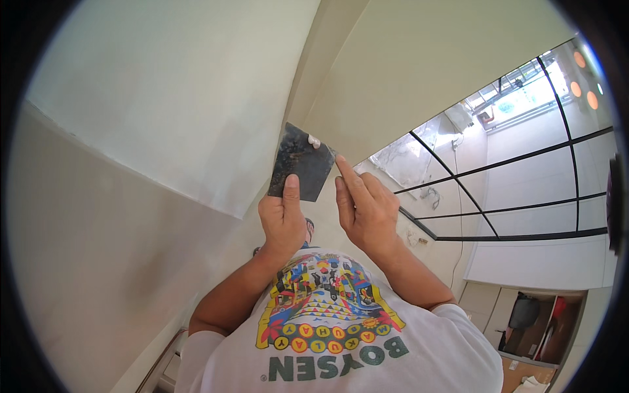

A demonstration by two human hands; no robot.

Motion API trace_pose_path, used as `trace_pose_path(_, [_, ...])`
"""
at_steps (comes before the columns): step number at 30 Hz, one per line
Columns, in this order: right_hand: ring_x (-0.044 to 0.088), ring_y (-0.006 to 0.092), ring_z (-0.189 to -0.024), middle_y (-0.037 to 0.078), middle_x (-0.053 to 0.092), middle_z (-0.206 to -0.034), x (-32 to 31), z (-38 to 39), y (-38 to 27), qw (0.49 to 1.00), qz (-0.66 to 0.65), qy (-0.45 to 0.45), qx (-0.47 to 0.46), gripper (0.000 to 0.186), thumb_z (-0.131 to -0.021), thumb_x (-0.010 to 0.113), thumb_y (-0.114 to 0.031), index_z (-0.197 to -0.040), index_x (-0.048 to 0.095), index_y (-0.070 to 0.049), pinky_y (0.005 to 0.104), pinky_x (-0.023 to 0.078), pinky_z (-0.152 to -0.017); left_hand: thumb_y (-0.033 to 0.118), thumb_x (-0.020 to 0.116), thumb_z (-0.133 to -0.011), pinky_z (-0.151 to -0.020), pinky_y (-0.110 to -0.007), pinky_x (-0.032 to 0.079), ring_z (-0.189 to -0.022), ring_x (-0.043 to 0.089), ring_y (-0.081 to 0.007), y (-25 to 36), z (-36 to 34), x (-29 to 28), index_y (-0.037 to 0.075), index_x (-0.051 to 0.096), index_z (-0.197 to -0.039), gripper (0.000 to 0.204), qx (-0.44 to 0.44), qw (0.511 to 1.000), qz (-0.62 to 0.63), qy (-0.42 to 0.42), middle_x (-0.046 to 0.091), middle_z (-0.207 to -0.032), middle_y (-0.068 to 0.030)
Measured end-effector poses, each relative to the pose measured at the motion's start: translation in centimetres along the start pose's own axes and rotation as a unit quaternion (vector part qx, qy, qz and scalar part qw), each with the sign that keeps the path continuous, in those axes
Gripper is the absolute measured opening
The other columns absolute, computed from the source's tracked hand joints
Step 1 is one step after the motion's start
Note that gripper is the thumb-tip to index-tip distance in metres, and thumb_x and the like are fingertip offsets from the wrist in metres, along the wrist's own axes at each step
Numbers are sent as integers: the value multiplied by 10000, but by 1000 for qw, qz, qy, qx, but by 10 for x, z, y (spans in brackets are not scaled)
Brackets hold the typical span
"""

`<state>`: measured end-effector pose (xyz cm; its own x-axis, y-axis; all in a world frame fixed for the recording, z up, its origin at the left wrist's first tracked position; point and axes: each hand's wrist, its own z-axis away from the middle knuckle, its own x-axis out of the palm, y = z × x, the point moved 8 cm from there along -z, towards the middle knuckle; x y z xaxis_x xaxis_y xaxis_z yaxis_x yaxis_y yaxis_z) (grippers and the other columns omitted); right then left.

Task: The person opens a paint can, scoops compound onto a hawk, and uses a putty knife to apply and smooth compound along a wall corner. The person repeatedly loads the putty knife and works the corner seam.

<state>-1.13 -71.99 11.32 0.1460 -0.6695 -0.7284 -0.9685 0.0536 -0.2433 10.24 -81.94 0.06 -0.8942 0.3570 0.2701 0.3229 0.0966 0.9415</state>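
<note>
My left hand grips a dark, flat square plate by its lower edge, with the thumb lying on its face. A small lump of pale pinkish-white paste sits near the plate's upper edge. Beside it on the right is my right hand, index finger stretched up to the plate's right corner and thumb apart, the other fingers bent. Whether that fingertip touches the corner is hard to tell. Nothing shows held in the right hand.
Pale walls surround me on the left and above. At right are a black-framed glass grid panel, a hanging cable and an open cabinet with dark and red items. My shirted torso fills the lower middle, above a pale floor.
</note>
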Motion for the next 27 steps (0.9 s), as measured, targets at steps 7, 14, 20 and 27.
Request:
trace_pose_path(7, [560,240,-568,67,531,-724,20,-9,-1,999,-33,-36,-12,447,-899,811,-79,-1342,750,-78,387,453,-524,237,529,-1165,-797,-327,545,-890,673,-149,10,-7,-4,-64,720,-1191,358,10,999,-40,-1,769,-1014,-119])
trace_pose_path(14, [558,260,-565,100,544,-730,19,-17,1,996,-85,-22,0,407,-948,767,-34,-1353,741,-55,389,450,-524,204,536,-1163,-814,-276,534,-921,644,-86,21,-10,-5,-70,732,-1172,337,48,998,-38,32,768,-1041,-52])
trace_pose_path(20, [594,268,-579,92,573,-740,20,-22,-8,996,-78,-28,-15,417,-931,789,-56,-1346,745,-60,403,479,-524,193,520,-1157,-795,-363,550,-897,699,-199,27,-12,-8,-56,712,-1227,322,44,997,-68,20,762,-1033,-150])
trace_pose_path(27, [573,262,-558,105,564,-729,15,-29,-14,995,-101,-26,-6,410,-955,769,-50,-1363,732,-44,401,468,-523,151,519,-1147,-776,-354,542,-865,690,-207,37,-18,-6,-50,708,-1183,278,51,997,-56,10,747,-1008,-139])
